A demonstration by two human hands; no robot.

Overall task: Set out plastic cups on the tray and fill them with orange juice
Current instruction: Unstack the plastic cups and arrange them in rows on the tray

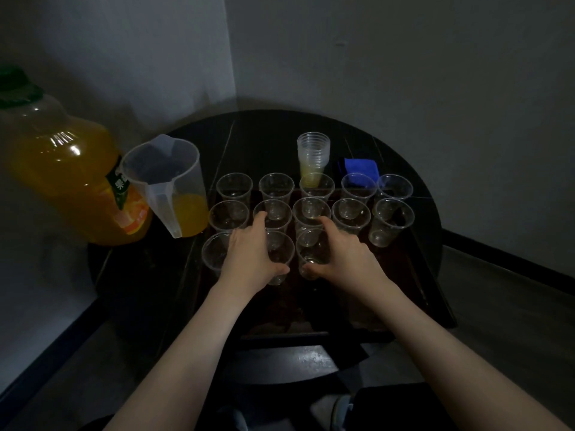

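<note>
Left hand (249, 253) grips one near-row plastic cup (280, 259), right hand (342, 253) another (311, 253) (both empty), on the tray (420, 275).

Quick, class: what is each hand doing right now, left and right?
Left hand: its fingers grip a clear cup in the near row on the tray.
Right hand: its fingers grip the neighbouring clear cup.
</note>
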